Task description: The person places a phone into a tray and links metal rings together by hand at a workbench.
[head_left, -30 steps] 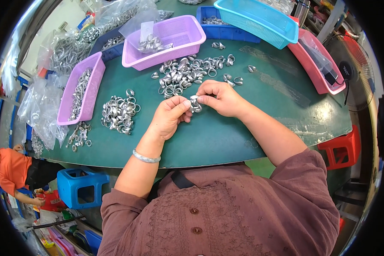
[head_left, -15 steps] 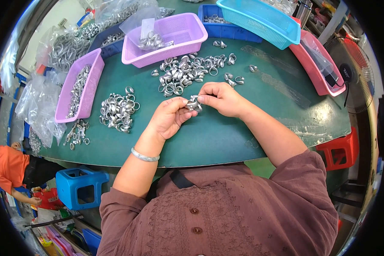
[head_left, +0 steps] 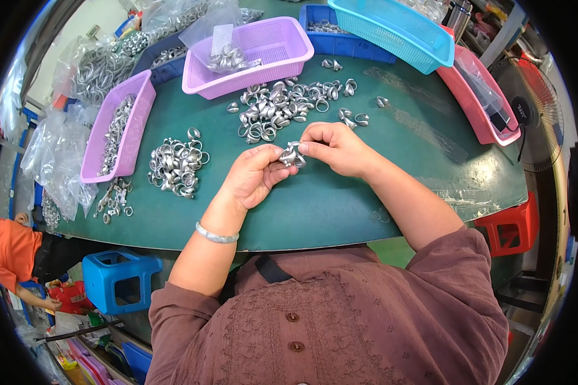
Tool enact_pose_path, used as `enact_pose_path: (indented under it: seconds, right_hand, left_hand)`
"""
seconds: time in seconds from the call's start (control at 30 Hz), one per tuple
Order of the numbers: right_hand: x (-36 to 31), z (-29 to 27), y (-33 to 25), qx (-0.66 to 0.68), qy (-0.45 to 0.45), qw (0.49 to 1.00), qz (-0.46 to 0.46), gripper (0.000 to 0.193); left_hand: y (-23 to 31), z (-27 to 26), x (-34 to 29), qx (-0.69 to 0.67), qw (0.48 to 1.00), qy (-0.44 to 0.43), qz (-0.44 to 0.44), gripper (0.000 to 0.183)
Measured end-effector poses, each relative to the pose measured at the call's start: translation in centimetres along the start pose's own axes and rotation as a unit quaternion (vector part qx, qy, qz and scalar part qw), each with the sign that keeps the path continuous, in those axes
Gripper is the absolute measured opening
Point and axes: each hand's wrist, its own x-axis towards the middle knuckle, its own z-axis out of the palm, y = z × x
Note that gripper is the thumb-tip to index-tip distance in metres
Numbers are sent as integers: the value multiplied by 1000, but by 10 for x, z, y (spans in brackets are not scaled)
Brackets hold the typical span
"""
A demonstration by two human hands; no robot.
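Note:
Between my two hands, just above the green table (head_left: 289, 221), are a few silver metal rings (head_left: 293, 156) held close together. My left hand (head_left: 257, 174), with a bangle on its wrist, pinches them from the left with curled fingers. From the right, my right hand (head_left: 335, 149) grips them between thumb and forefinger. Exactly which ring each hand holds is too small to tell. A large loose pile of rings (head_left: 273, 112) lies just beyond my hands. Another heap of rings (head_left: 176, 165) sits to the left of my left hand.
Purple baskets stand at the left (head_left: 145, 106) and far side (head_left: 273, 72). A turquoise basket (head_left: 398, 42) and a pink basket (head_left: 475, 106) are at the far right. Plastic bags (head_left: 61, 154) crowd the left edge. A fan (head_left: 526, 112) stands at right; a blue stool (head_left: 119, 282) is lower left.
Both hands stay in nearly the same place, still holding the rings. The rings between the fingers have turned slightly.

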Motion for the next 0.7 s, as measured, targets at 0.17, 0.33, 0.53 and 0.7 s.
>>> enact_pose_path:
  seconds: [0.17,0.33,0.53,0.7]
  right_hand:
    - [-1,-1,6,-23,20,996,-78,8]
    - [-2,1,4,-44,33,992,-111,6]
    - [-2,1,-2,-123,72,965,-221,8]
    - [-2,2,-5,-151,90,952,-250,11]
  left_hand:
    - [-2,-4,1,8,998,-39,43,12]
    - [-1,-5,1,11,997,-51,50,11]
    - [-3,-5,0,50,992,-56,96,11]
    - [-3,-6,-1,51,989,-73,118,11]
